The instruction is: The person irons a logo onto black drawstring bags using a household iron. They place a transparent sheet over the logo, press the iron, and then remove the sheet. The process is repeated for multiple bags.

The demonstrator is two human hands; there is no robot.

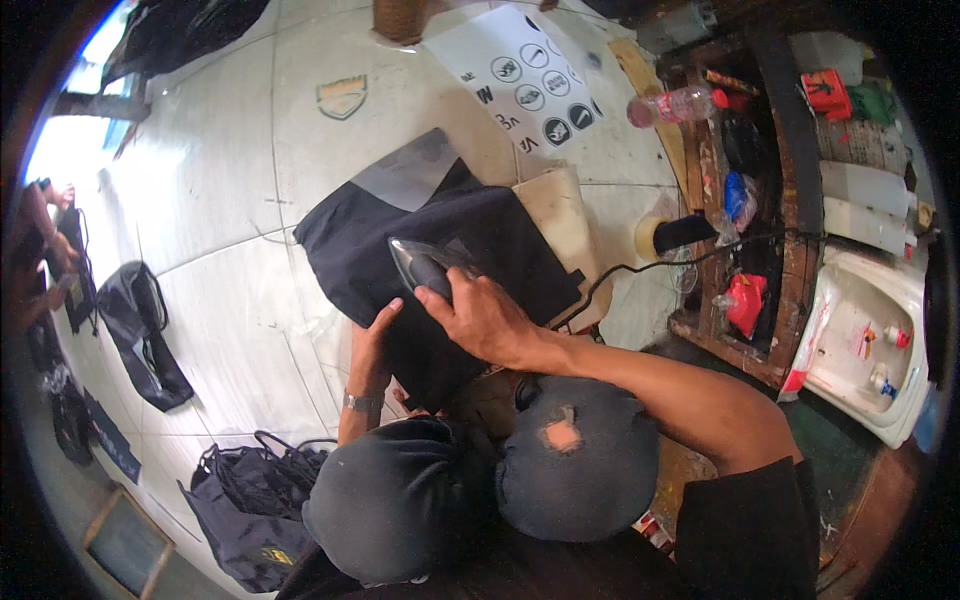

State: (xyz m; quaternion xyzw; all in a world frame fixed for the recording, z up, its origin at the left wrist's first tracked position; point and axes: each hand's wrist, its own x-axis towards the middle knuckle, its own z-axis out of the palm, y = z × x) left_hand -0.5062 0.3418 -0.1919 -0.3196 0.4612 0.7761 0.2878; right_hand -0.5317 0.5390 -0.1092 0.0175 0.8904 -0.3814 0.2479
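Observation:
A clothes iron [414,262] rests on a black cloth piece [487,225], its pointed tip toward the upper left. My right hand [491,319] is wrapped around the handle. At the near left edge of the cloth is my left hand [373,330], thumb on top and the other fingers mostly hidden; it pinches the edge. A smooth grey sheet [409,171] lies at the far end of the cloth. Beneath the cloth, a cream-coloured pad [562,202] sticks out on the right. What lies under the iron's soleplate is hidden.
The iron's black cord [637,266] runs right to a wooden shelf [795,285]. A printed sheet [525,82], a plastic bottle [675,106] and a tape roll [649,238] lie beyond. Black drawstring bags [255,495] are at left, with another person's hands [64,251] farther off.

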